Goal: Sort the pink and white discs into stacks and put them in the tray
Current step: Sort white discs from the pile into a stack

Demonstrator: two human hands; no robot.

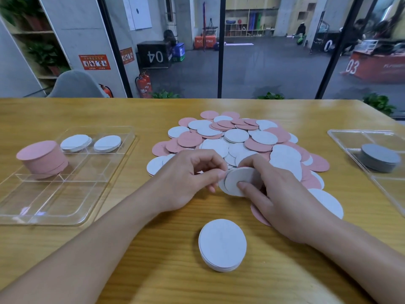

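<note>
A loose pile of pink and white discs point(238, 137) covers the middle of the wooden table. At its near edge both hands hold a few white discs point(234, 183) fanned between them: my left hand point(188, 178) pinches their left rim, my right hand point(276, 194) grips them from the right with the thumb on top. A short stack of white discs point(222, 244) lies close to me. The clear divided tray point(65, 218) on the left holds a tall pink stack point(42, 159) and two low white stacks point(75, 143) point(107, 143).
A second clear tray point(341, 137) at the right edge holds a grey disc stack point(380, 157). A pink disc point(259, 215) and a white disc point(326, 201) lie partly under my right wrist. Glass wall behind the table's far edge.
</note>
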